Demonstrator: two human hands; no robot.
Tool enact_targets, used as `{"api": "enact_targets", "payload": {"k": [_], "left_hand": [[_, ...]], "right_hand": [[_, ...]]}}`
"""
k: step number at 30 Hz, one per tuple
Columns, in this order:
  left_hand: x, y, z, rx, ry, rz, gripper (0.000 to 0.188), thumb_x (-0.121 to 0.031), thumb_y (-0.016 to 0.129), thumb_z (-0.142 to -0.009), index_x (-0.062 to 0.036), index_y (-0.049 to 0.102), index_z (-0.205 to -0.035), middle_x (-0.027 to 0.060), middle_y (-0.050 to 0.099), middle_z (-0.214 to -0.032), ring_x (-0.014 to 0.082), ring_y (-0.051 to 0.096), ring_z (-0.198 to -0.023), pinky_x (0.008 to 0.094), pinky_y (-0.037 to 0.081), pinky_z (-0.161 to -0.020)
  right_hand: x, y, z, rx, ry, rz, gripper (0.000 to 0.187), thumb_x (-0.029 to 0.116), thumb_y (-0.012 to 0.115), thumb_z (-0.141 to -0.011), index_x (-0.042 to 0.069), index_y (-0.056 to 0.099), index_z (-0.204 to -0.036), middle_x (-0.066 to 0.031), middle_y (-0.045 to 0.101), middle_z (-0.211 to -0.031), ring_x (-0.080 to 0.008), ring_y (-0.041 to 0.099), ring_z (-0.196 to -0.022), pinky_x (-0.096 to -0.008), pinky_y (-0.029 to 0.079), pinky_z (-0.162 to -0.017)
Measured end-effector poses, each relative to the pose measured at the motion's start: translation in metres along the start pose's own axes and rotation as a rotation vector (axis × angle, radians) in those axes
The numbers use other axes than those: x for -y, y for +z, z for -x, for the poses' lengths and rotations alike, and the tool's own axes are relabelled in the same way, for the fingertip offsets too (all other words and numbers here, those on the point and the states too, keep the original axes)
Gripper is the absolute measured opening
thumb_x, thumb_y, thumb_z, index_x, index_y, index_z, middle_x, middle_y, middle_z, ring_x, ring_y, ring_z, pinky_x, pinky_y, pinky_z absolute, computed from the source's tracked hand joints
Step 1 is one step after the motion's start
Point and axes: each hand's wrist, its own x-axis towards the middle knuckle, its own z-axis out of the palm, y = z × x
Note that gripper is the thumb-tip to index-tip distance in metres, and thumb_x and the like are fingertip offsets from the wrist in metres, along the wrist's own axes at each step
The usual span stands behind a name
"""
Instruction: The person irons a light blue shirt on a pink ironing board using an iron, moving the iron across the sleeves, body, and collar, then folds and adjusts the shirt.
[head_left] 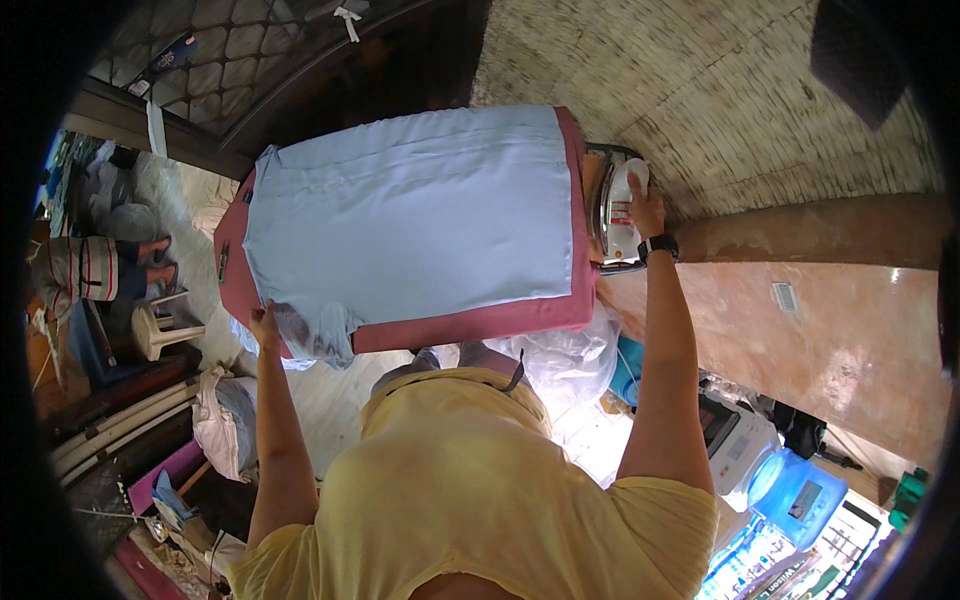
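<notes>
A light blue garment (410,215) lies spread flat over a table covered in pink cloth (480,325). My left hand (266,326) grips the garment's near left corner at the table edge. My right hand (646,212), with a black watch on its wrist, rests on the handle of a white clothes iron (620,210) that stands on a metal rest at the table's right end. My yellow shirt fills the lower middle of the view.
A person in striped shorts (95,268) sits at the far left beside a small stool (160,330). Bundles of cloth (225,420) and clear plastic bags (565,360) lie under the table. A blue water jug (795,490) and white appliance (735,440) stand lower right.
</notes>
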Motion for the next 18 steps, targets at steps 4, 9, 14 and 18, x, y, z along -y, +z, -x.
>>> {"api": "enact_targets", "payload": {"k": [4,9,14,18], "left_hand": [[0.004,-0.024,-0.004,0.041,-0.035,0.066,0.032,-0.026,0.078,-0.085,-0.0054,0.056,-0.075,-0.0026,0.052,-0.075,0.0105,0.044,-0.070,0.0284,0.039,-0.063],[-0.057,0.010,0.034,0.232,-0.182,-0.104,0.029,-0.028,0.076,-0.088,-0.0021,0.064,-0.087,-0.0017,0.057,-0.084,0.0107,0.049,-0.078,0.0279,0.042,-0.070],[-0.030,-0.013,0.038,0.184,-0.048,0.129,0.029,-0.025,0.068,-0.095,0.0014,0.063,-0.105,0.0051,0.066,-0.099,0.0129,0.057,-0.089,0.0295,0.047,-0.080],[-0.032,-0.010,0.065,0.184,-0.103,0.100,0.025,-0.024,0.067,-0.096,0.0001,0.065,-0.100,0.0016,0.065,-0.091,0.0103,0.056,-0.084,0.0266,0.045,-0.075]], "right_hand": [[0.003,0.012,0.012,-0.055,-0.070,0.021,0.083,0.075,0.057,-0.082,-0.001,0.064,-0.115,-0.0229,0.070,-0.101,-0.0331,0.069,-0.097,-0.0413,0.052,-0.085],[-0.011,0.011,0.029,-0.454,-0.384,0.007,0.066,0.060,0.071,-0.083,-0.001,0.056,-0.103,-0.0192,0.064,-0.094,-0.0342,0.064,-0.088,-0.0426,0.050,-0.079],[-0.010,0.019,0.048,-0.578,-0.571,0.157,0.058,0.052,0.073,-0.083,0.003,0.055,-0.108,-0.0187,0.057,-0.097,-0.0349,0.054,-0.093,-0.0461,0.044,-0.081],[0.008,0.019,0.095,-0.653,-0.675,0.498,0.052,0.043,0.069,-0.086,0.005,0.053,-0.118,-0.0225,0.054,-0.105,-0.0412,0.050,-0.101,-0.0537,0.041,-0.086]]}}
